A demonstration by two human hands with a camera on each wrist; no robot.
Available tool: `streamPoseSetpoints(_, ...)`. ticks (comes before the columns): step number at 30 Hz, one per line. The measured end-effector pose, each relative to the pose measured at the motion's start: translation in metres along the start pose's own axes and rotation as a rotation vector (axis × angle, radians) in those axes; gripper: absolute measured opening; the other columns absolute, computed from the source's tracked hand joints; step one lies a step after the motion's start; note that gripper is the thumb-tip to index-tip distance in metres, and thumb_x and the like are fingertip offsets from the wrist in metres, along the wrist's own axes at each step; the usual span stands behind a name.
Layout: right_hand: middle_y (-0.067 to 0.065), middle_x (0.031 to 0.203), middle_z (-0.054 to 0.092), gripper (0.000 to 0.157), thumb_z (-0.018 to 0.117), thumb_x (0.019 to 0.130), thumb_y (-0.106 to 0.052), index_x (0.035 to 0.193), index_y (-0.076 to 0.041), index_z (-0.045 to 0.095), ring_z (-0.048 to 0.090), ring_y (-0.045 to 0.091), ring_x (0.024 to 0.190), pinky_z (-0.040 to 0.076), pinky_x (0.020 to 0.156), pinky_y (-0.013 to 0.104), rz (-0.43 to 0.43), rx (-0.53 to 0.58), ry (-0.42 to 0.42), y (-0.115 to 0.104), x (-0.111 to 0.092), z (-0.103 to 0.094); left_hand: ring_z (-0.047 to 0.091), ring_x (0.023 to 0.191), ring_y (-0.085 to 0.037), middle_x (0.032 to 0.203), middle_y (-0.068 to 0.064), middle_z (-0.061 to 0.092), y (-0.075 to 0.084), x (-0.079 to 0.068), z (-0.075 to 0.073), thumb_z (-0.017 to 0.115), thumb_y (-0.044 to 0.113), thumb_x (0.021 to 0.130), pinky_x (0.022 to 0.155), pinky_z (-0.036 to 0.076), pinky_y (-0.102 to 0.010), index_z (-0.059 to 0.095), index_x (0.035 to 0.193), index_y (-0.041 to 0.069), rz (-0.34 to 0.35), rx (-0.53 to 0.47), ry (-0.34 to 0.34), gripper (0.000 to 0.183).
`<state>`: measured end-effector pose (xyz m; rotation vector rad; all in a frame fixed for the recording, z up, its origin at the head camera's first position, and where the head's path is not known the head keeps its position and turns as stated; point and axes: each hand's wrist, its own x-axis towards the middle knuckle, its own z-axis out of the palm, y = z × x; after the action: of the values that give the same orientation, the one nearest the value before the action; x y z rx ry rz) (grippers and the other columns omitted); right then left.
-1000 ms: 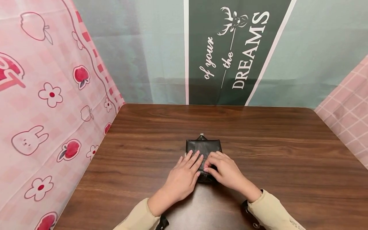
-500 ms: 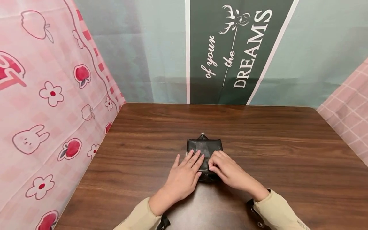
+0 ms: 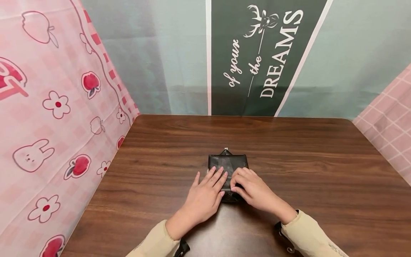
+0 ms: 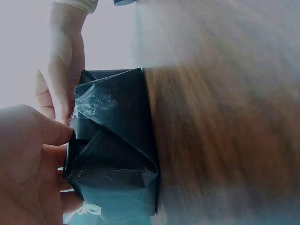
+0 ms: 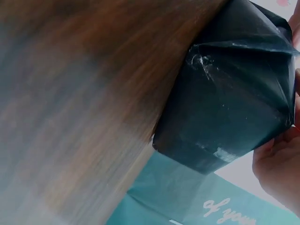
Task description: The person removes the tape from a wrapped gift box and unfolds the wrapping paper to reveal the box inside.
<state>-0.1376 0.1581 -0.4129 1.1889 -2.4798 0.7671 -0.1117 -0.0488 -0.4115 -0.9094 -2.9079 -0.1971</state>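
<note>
A small box-shaped package (image 3: pixel 237 161) in black wrapping lies on the table, a pointed fold sticking out at its far side. Spread over its top is my left hand (image 3: pixel 204 199), with fairly straight fingers. My right hand (image 3: pixel 256 190) has curled fingers, thumb and forefinger brought together at the package's top right part near the close edge. Whether a loose bit of wrapping or tape is between them is hidden. In the left wrist view, crinkled clear tape (image 4: pixel 96 107) shows on the folded end. The right wrist view shows another black side (image 5: pixel 229 101) with creased folds.
The brown wood-grain table (image 3: pixel 305 153) surrounds the package. Behind it hangs a green cloth (image 3: pixel 179 71) with lettering. A pink patterned cloth (image 3: pixel 64 142) is at the left, and a pink checked cloth (image 3: pixel 391 125) at the right.
The right hand shifted slightly right along the package's top, then a little back left. My left hand stays on the package; its little finger has spread outward.
</note>
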Motion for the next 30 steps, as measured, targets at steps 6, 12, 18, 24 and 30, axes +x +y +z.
streamPoseSetpoints(6,-0.009,0.096,0.055,0.018,0.070,0.082,-0.003,0.093,-0.015,0.064,0.051,0.007,0.086,0.044,0.073,0.025,-0.011,0.155,0.016,0.006,-0.001,-0.003,0.018,0.142,-0.018,0.154,0.002,0.025,0.000,0.001,0.000,0.038,0.037,0.101,0.107,0.025,-0.054,0.033,0.149,0.019,0.006,0.007,-0.007,0.051)
streamPoseSetpoints(12,-0.009,0.091,0.058,0.013,0.076,0.077,-0.009,0.087,-0.015,0.070,0.053,0.007,0.084,0.044,0.074,0.021,-0.098,0.093,0.045,0.007,0.001,-0.003,0.018,0.142,-0.018,0.154,0.002,0.024,0.000,0.001,0.000,0.037,0.037,0.101,0.106,0.025,-0.054,0.032,0.149,0.019,0.007,0.008,-0.008,0.051)
streamPoseSetpoints(18,-0.007,0.087,0.061,0.013,0.078,0.072,-0.007,0.080,-0.013,0.071,0.055,0.007,0.081,0.044,0.073,0.018,-0.172,0.079,0.081,0.008,0.002,-0.005,0.018,0.142,-0.017,0.154,0.002,0.024,-0.001,0.000,-0.001,0.037,0.037,0.101,0.106,0.026,-0.054,0.032,0.149,0.019,0.010,0.021,-0.013,0.051)
streamPoseSetpoints(24,-0.007,0.089,0.061,0.015,0.078,0.073,-0.007,0.080,-0.016,0.068,0.055,0.007,0.084,0.043,0.076,0.018,-0.174,0.109,0.052,0.010,0.003,-0.005,0.018,0.142,-0.017,0.154,0.002,0.023,-0.001,0.001,0.000,0.037,0.038,0.101,0.106,0.026,-0.055,0.032,0.149,0.019,0.018,0.026,-0.003,0.052)
streamPoseSetpoints(30,-0.008,0.093,0.059,0.021,0.077,0.074,-0.005,0.085,-0.017,0.063,0.055,0.008,0.085,0.042,0.078,0.018,-0.144,0.167,0.031,0.012,0.000,-0.006,0.019,0.142,-0.017,0.154,0.002,0.024,-0.002,0.001,0.002,0.038,0.038,0.101,0.105,0.028,-0.055,0.033,0.149,0.019,0.014,0.033,-0.001,0.052)
